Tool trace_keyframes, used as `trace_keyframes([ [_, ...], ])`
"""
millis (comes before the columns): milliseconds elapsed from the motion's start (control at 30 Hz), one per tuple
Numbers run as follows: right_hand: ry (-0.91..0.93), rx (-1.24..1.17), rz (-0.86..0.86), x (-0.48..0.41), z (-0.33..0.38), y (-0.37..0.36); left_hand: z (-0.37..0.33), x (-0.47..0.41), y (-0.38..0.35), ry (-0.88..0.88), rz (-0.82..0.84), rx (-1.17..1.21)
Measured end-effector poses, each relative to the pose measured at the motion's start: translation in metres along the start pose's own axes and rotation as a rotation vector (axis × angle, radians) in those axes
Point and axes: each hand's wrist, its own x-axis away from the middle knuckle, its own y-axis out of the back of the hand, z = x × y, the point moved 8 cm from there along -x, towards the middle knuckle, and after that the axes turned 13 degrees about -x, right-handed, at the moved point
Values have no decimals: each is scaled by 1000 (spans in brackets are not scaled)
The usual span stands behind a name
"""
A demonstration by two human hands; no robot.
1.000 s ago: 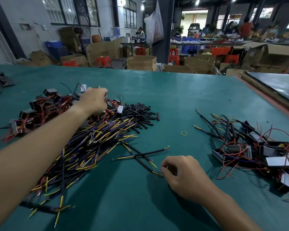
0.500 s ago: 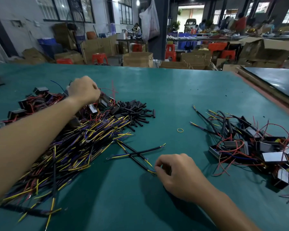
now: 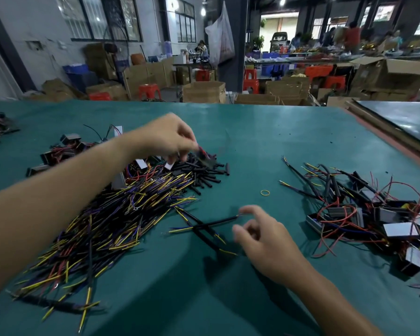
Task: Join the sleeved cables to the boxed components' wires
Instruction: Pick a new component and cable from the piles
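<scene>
Left hand [image 3: 165, 139] is held up off the teal cloth-covered table [image 3: 264, 132], thumb + fingertips pinched on a small dark boxed component with red wires [image 3: 203, 155]. It's blurred, so exact grip unclear. It hangs over the stock it belongs with. The heap of black boxed components w/ red leads [image 3: 69, 139] lies behind that wrist, short black sleeve tubes [image 3: 209, 175] just below the fingers, and the big pile of black sleeved cables w/ yellow + purple ends [image 3: 100, 229] under the forearm.

Right hand [image 3: 262, 238] holds nothing: fingers loosely curled, spread, hovering. Just left of its fingertips two loose black sleeved cables [image 3: 214, 223] lie crossed, apart from the pile, prob. so one can be picked w/o tangling. Small yellow rubber band [image 3: 265, 192] sits beyond its fingertips. Out to its right is a tangle of cables joined to grey boxes [image 3: 342, 210], well apart from raw stock, likely the done pile.

Step, as I read it: component in hand, cable not yet picked.
</scene>
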Motion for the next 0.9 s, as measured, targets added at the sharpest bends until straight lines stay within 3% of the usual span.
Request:
trace_keyframes([
  [67,-96,-135,-53,-2,-8,5,-16,13,-36,-68,220,-38],
  [167,-86,-44,-46,-2,-9,8,-30,31,-75,-127,512,65],
  [200,-68,9,-26,-2,-8,7,-27,27,-75,-112,480,107],
  [267,-31,90,-13,-2,-6,5,-6,8,-53,-60,249,46],
  [333,1,135,-13,-1,-4,3,34,-7,-23,54,33,-339],
  [400,0,158,-7,-1,-4,2,79,-7,-14,240,46,-711],
  [433,-3,170,-6,-1,-5,2,99,-4,-18,321,116,-768],
  [500,1,171,-29,-3,-5,5,122,0,-31,377,201,-733],
  [667,-15,-210,-52,-7,-4,8,132,0,-29,377,94,-555],
  [767,34,-155,-12,-4,0,4,135,1,-28,419,67,-427],
  [900,73,-9,-43,-3,1,6,143,2,-10,429,-116,-308],
])
